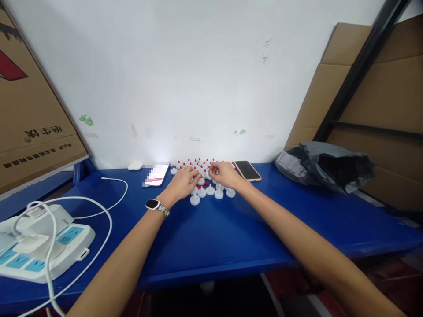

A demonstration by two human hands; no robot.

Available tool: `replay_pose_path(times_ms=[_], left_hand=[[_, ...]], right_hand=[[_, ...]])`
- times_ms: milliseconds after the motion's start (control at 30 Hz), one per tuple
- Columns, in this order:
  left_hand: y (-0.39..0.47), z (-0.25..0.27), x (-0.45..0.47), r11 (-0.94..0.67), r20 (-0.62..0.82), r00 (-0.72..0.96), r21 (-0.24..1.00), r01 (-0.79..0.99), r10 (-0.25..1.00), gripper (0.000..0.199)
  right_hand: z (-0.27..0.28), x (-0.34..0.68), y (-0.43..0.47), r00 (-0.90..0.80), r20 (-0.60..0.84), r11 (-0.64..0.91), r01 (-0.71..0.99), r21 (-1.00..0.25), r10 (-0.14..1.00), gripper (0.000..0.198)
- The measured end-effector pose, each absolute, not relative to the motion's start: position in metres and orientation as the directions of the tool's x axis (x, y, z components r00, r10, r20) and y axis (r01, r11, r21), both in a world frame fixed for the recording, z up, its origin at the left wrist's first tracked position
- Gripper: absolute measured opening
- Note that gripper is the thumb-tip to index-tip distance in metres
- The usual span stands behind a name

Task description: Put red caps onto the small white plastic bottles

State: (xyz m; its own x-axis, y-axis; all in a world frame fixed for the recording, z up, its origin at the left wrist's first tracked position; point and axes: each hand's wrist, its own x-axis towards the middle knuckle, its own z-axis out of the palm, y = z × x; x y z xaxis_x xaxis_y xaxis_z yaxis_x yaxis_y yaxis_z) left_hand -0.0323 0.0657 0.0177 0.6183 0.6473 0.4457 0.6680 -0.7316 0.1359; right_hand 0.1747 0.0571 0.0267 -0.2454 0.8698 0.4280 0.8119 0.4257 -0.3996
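Observation:
My left hand [183, 182], with a watch [152, 204] on its wrist, is closed at the front left of a cluster of small white plastic caps. A white nozzle cap [201, 181] shows at its fingertips. Facing it, my right hand [225, 174] is pinched, thumb against forefinger; whatever is between them is too small to make out. Caps without red tips stand nearest me, among them one white cap [194, 200] at the front. Behind the hands, many caps carry red tips [199, 160]. A few loose red pieces [206, 183] lie between the hands.
On the blue table [205, 242], a lit phone [157, 175] and a white earbud case [135, 166] lie left, a dark-screened phone [247, 171] right. A grey plastic bag [324, 165] sits farther right. A power strip [76, 242] with looping white cables occupies the near left.

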Motion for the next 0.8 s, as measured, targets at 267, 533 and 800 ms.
replay_pose_path(times_ms=[267, 533, 800], left_hand=[[0.068, 0.017, -0.041, -0.705, 0.443, 0.579, 0.202, 0.679, 0.684, 0.034], [0.069, 0.017, -0.044, -0.676, 0.430, 0.557, 0.199, 0.709, 0.710, 0.033], [0.068, 0.018, -0.047, -0.670, 0.469, 0.528, 0.210, 0.712, 0.708, 0.031]], right_hand=[[0.023, 0.165, 0.072, -0.320, 0.324, 0.400, 0.889, -0.223, 0.890, 0.012], [0.026, 0.161, 0.069, -0.322, 0.279, 0.381, 0.904, -0.194, 0.905, 0.021], [0.024, 0.145, 0.077, -0.374, 0.342, 0.454, 0.870, -0.192, 0.862, 0.021]])
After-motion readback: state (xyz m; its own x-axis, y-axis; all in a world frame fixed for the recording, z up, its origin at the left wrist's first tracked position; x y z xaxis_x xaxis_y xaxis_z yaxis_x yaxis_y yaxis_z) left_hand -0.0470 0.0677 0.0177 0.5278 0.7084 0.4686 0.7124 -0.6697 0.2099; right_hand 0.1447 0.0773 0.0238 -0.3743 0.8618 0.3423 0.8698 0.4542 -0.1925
